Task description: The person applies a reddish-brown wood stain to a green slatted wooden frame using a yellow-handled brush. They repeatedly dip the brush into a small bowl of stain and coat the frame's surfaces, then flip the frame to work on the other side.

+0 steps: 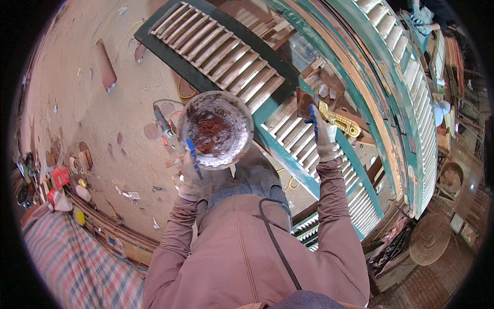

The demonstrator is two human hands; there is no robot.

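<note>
Bowl of red-brown matter: holding it out over the legs, gripping the near left rim with closed left hand. Reaching right hand, partly curled, beside yellow handle and brown blade; not showing whether gripping either.

Soft light brightens the floor on my remote feed while the far right falls dim and indistinct; fisheye distortion bows a tall green shutter inside the black rim.
</note>
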